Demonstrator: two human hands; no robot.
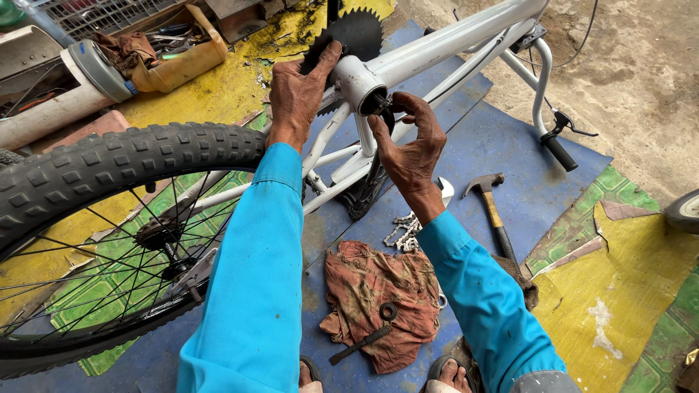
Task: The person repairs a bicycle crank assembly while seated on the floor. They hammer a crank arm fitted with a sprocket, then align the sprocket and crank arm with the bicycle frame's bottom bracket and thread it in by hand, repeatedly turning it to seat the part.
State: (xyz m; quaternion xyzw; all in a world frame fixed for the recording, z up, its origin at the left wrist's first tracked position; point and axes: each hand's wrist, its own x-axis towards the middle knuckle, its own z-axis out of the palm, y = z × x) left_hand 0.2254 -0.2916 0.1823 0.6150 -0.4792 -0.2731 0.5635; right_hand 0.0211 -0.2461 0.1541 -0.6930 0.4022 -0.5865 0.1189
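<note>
Bottom-bracket shell (358,81): left hand (297,91) clasps it, right hand (411,142) pinches a seemingly small, half-hidden part.

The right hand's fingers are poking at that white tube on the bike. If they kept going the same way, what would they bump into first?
The right hand points into the open end of the white bottom bracket shell. Its fingertips would probably meet the dark part inside that opening first, though the depth is unclear.
</note>
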